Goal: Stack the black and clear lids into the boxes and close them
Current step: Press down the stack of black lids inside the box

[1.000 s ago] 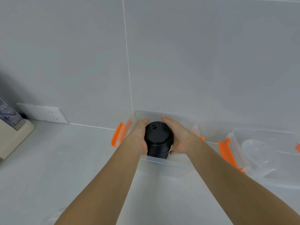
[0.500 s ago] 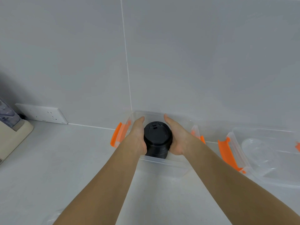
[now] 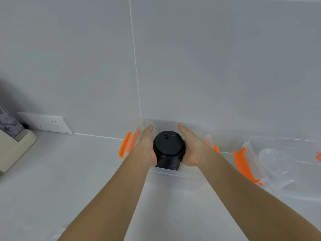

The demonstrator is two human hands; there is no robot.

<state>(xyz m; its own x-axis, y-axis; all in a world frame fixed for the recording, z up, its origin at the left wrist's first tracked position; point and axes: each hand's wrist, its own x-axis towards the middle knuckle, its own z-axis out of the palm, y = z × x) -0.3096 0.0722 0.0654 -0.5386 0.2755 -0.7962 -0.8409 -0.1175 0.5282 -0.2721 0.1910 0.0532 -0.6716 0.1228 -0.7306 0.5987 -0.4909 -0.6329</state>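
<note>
A stack of black lids [image 3: 168,148] stands upright inside a clear box [image 3: 173,173] with orange latches [image 3: 124,145], set against the wall. My left hand [image 3: 145,146] and my right hand [image 3: 191,146] flank the stack inside the box. Their fingers are stretched out straight and away from it, and only the palm heels touch its sides. The bottom of the stack is hidden behind the box's front wall. To the right, a second clear box [image 3: 251,152] with orange latches holds clear lids [image 3: 276,159].
A white wall socket [image 3: 46,124] sits low on the tiled wall at the left. A beige appliance [image 3: 12,141] stands at the far left edge. The pale countertop [image 3: 69,171] runs in front of both boxes.
My fingers were curled around the top of the black stack. They have straightened and lifted off it, while the stack has stayed in the box.
</note>
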